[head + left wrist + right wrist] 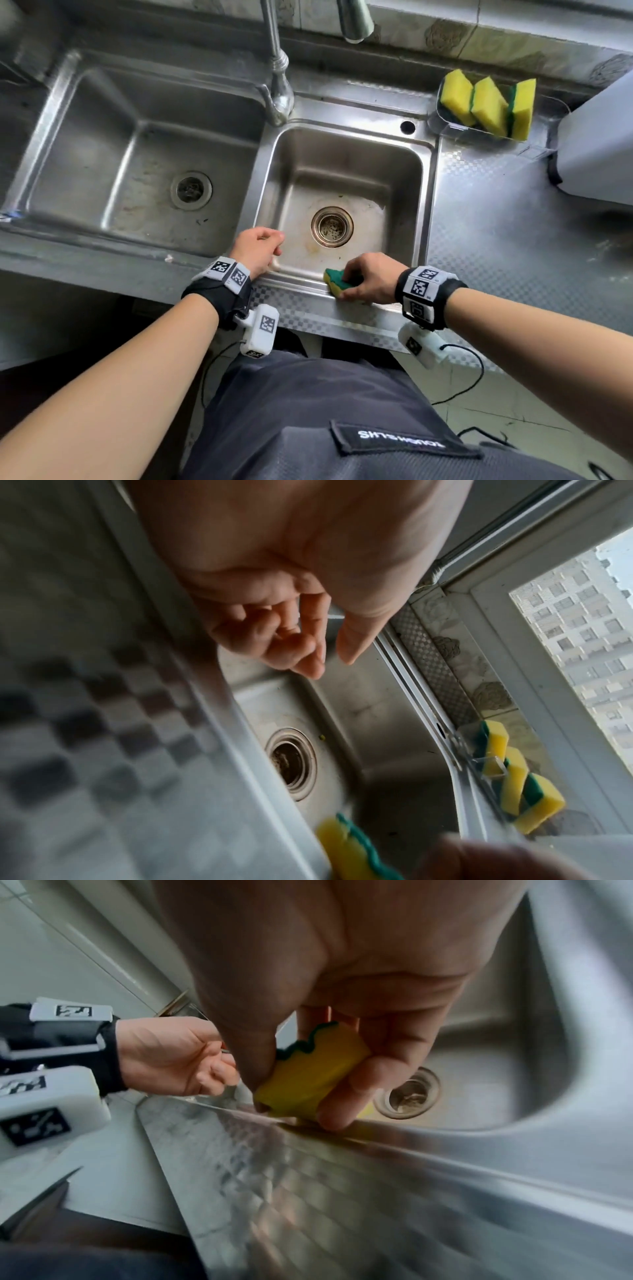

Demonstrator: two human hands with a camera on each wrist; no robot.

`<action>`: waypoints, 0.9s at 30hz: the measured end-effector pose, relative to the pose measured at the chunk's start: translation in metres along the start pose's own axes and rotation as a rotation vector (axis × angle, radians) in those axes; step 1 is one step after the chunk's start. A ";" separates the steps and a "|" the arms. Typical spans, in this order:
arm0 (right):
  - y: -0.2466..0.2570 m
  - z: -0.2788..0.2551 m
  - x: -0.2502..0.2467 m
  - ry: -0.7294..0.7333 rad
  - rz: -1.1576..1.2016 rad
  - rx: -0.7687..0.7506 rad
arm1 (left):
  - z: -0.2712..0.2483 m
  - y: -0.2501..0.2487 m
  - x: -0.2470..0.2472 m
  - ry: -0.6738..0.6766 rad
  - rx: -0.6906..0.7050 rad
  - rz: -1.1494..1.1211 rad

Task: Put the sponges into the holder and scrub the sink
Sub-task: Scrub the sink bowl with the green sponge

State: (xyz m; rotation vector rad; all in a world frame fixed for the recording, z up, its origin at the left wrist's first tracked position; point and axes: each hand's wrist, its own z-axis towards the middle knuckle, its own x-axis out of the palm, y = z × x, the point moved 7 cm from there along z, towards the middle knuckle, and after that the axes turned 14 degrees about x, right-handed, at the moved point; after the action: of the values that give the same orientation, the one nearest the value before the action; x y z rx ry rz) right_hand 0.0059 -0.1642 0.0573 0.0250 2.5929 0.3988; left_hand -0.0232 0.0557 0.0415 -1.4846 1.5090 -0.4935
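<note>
My right hand (370, 277) grips a yellow sponge with a green scrub face (337, 282) and presses it on the near rim of the small right sink (346, 171). In the right wrist view, thumb and fingers pinch the sponge (308, 1080) against the steel edge. My left hand (263, 248) rests at the sink's near left corner with loosely curled fingers (308, 647) that hold nothing. Three more yellow-green sponges (488, 106) stand on edge in the clear holder (442, 126) behind the sink to the right. The basin floor is stained around the drain (332, 226).
A larger basin (137, 154) lies to the left, with the faucet (279, 68) rising between the two sinks. Checker-patterned steel counter (496, 222) runs to the right, where a white appliance (599, 144) stands beside the holder.
</note>
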 end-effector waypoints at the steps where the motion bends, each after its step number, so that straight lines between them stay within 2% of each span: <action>1: 0.016 0.007 0.003 0.015 0.020 -0.023 | -0.002 0.002 -0.010 -0.024 0.011 0.031; 8: 0.116 0.041 0.025 -0.017 0.109 -0.162 | -0.009 0.031 -0.081 -0.205 -0.013 0.007; 14: 0.175 0.054 0.026 -0.112 -0.084 -0.364 | -0.014 0.051 -0.118 -0.289 -0.011 -0.046; 16: 0.189 0.063 0.019 -0.168 -0.161 -0.391 | -0.015 0.053 -0.126 -0.299 -0.012 -0.040; 19: 0.198 0.082 -0.014 -0.331 -0.209 -0.381 | -0.014 0.052 -0.137 -0.297 0.004 -0.013; 23: 0.182 0.113 -0.087 -0.540 -0.027 -0.214 | -0.008 0.048 -0.144 -0.291 0.009 0.006; 25: 0.173 0.124 -0.107 -0.580 0.056 -0.151 | -0.004 0.049 -0.143 -0.295 -0.001 -0.002; 27: 0.173 0.124 -0.104 -0.568 0.075 -0.200 | 0.001 0.048 -0.139 -0.309 0.001 -0.005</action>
State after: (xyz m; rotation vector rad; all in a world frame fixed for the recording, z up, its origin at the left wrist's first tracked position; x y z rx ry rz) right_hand 0.1471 0.0259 0.0549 0.1451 1.9894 0.5811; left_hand -0.0718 0.1938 0.0479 -1.4873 1.2620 -0.2528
